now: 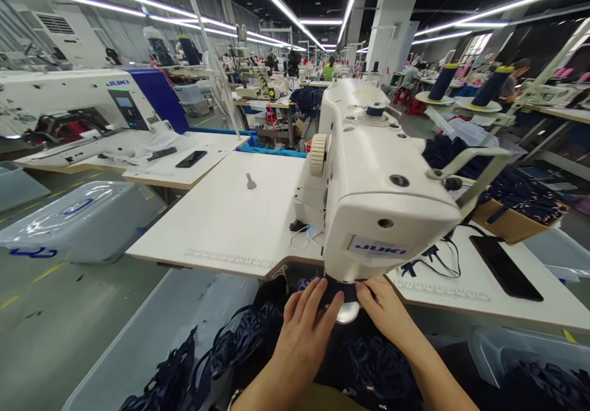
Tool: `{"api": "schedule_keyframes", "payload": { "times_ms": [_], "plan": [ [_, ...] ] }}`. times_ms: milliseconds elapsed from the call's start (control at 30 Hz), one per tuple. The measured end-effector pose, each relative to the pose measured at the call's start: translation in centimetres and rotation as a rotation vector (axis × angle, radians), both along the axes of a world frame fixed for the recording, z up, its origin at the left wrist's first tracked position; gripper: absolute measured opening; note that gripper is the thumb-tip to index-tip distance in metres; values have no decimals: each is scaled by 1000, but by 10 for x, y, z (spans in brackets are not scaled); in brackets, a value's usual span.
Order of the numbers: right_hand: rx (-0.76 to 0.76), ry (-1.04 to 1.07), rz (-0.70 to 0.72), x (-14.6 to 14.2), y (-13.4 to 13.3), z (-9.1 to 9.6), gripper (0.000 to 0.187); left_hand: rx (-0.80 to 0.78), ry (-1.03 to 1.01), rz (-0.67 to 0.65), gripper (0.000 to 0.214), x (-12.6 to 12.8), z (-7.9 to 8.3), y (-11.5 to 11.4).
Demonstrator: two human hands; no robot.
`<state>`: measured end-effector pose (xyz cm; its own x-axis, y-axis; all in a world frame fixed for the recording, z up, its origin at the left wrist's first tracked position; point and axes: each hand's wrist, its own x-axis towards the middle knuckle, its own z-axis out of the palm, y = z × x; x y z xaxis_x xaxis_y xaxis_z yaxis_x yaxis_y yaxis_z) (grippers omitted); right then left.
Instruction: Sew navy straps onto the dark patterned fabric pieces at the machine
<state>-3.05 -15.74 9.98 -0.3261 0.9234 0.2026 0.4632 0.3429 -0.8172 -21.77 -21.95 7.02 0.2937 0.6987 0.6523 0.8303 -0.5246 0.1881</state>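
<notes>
A white JUKI sewing machine [391, 220] stands in front of me with its head end toward me. Under its needle area lies a dark navy fabric piece [345, 290], across the small metal arm plate [348, 313]. My left hand [304, 328] holds the fabric's left side, fingertips pressed on it with the fingers bent. On the right, my right hand [380, 306] pinches the other end between thumb and fingers. The needle and the stitching spot are hidden beneath the machine head. Dark navy straps [249, 331] hang in a bunch to the left of my hands.
A white table [221, 214] carries a small grey metal piece [250, 181]. At right lie a black phone [506, 266], dark cords [445, 263] and a cardboard box [507, 220] of navy garments. Clear plastic bins [138, 337] stand below. Another JUKI machine [69, 101] is at left.
</notes>
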Motion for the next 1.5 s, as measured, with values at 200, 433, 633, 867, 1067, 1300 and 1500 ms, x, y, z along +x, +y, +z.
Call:
{"api": "schedule_keyframes", "payload": {
  "times_ms": [200, 433, 633, 867, 1067, 1300, 1500],
  "plan": [
    [-16, 72, 32, -1, 2, 4, 27, -586, -737, -121, 47, -14, -26, 25],
    [-92, 126, 1, 4, -4, 10, 16, -746, -554, -186, 47, -40, -60, 59],
    [-81, 119, -6, 9, -9, 15, 19, -906, -608, -61, 56, -65, -78, 50],
    [-141, 55, -133, 2, -26, 14, 25, -1112, -570, -53, 65, -76, -87, 20],
    [23, -66, -36, 64, -44, 29, 24, -1210, -453, -79, 61, -122, -48, 11],
    [102, 932, -944, 157, -53, 46, 30, -1353, -539, -89, 61, -208, -21, -1],
    [33, 932, -1032, 160, -46, 44, 15, -1346, -614, -44, 40, -227, 13, -18]
  ]
}}
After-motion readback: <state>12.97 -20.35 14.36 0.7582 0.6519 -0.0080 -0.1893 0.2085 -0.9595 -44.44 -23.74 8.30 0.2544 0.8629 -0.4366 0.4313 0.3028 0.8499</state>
